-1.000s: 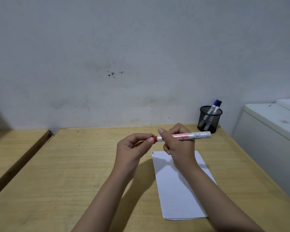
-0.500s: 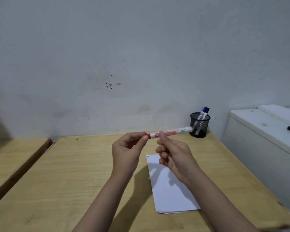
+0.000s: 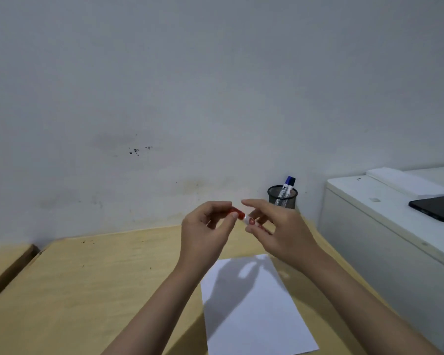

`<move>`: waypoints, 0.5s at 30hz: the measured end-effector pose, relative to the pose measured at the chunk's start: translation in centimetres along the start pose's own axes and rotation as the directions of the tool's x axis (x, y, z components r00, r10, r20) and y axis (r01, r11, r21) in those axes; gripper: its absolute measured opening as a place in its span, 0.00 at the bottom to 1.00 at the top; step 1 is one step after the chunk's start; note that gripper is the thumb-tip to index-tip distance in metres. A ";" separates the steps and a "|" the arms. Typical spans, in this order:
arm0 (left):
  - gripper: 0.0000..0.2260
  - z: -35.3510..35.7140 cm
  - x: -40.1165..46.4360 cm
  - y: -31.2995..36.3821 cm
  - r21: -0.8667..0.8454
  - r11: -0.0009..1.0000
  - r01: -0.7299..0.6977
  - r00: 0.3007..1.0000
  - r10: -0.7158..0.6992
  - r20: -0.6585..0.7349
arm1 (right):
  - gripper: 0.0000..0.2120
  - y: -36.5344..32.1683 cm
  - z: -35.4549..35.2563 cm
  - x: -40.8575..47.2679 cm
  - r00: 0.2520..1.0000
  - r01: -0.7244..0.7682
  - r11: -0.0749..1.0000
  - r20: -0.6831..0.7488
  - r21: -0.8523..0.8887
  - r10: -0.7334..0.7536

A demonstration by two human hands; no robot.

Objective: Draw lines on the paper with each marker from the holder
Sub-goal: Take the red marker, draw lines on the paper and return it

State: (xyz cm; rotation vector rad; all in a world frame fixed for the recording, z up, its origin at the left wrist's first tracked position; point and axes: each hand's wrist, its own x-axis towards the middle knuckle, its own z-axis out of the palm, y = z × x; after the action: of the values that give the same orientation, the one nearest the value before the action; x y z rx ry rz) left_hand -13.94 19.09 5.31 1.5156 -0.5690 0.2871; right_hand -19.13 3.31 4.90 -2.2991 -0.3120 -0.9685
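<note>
I hold a red marker (image 3: 247, 219) in the air above the wooden table (image 3: 108, 283). My left hand (image 3: 207, 230) pinches its red cap end (image 3: 236, 212) between thumb and fingers. My right hand (image 3: 276, 231) grips the white barrel, most of which is hidden behind the fingers. A white sheet of paper (image 3: 254, 308) lies on the table below the hands, partly under their shadow. A black mesh holder (image 3: 282, 197) stands at the table's back right corner with a blue-capped marker (image 3: 287, 184) and a black-capped one in it.
A white cabinet (image 3: 385, 226) stands right of the table, with a dark phone (image 3: 438, 207) lying on top. A second wooden table (image 3: 3, 262) sits at the left, across a narrow gap. A grey wall runs just behind the table.
The view has tilted up, so the table sits lower in frame. The marker has turned from level across the view to pointing away, its barrel now hidden in my right hand.
</note>
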 end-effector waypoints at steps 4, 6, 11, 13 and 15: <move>0.07 3.5 2.7 -2.1 0.184 0.974 -0.134 0.991 0.135 0.008 | 0.30 4.0 -3.0 2.2 0.974 -0.146 0.985 -0.160 0.088 0.158; 0.06 5.6 4.5 -3.7 0.229 0.962 -0.146 0.989 0.144 0.026 | 0.26 6.8 -4.7 3.9 0.934 -0.220 0.967 -0.259 0.127 0.246; 0.11 10.9 8.6 -7.3 0.345 0.929 -0.135 0.989 0.103 0.109 | 0.21 12.5 -7.6 7.7 0.803 -0.314 0.928 -0.465 0.201 0.372; 0.15 12.9 10.3 -8.9 0.413 0.902 -0.125 0.982 0.053 0.180 | 0.21 14.6 -7.3 9.1 0.755 -0.337 0.915 -0.516 0.222 0.404; 0.18 14.4 11.7 -10.4 0.474 0.871 -0.131 0.967 0.006 0.255 | 0.21 16.5 -6.2 9.8 0.749 -0.367 0.904 -0.507 0.217 0.426</move>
State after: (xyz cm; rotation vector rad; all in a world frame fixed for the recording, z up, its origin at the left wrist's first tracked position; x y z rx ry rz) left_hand -1.28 2.33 1.90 2.0449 -0.7904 0.3149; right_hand -8.59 -13.64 7.79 -1.7786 0.3541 -1.2812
